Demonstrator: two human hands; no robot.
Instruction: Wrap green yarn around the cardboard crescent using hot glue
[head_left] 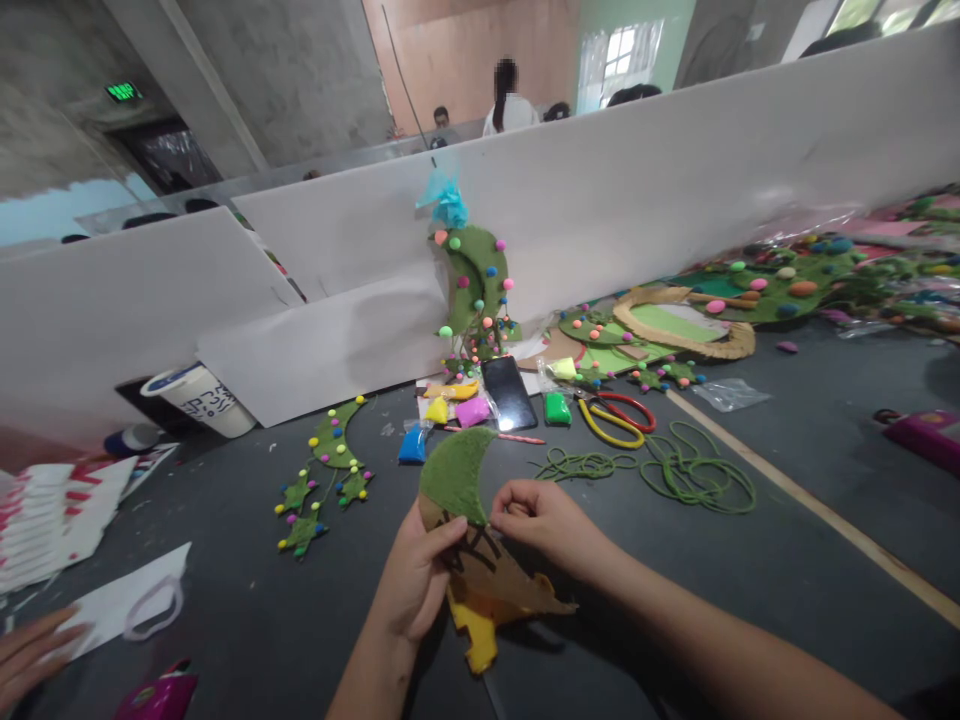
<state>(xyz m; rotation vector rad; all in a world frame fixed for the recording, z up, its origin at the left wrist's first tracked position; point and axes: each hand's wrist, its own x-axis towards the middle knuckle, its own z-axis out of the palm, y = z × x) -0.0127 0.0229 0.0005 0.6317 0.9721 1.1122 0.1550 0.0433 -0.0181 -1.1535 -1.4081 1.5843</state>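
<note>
My left hand grips a crescent-shaped cardboard cutout by its side, thumb on the front face. Green covering hides the cutout's upper part; bare brown cardboard with dark marks shows lower down. My right hand is closed in a pinch at the crescent's inner edge, just below the green part. What its fingertips hold is too small to make out. A yellow object, partly hidden, lies under the cutout's lower end. Loose green cord is coiled on the table to the right.
Scissors, a phone and clay packets lie ahead. A decorated green crescent with stars lies left. Another finished crescent leans against the white partition. Another person's hand rests at far left.
</note>
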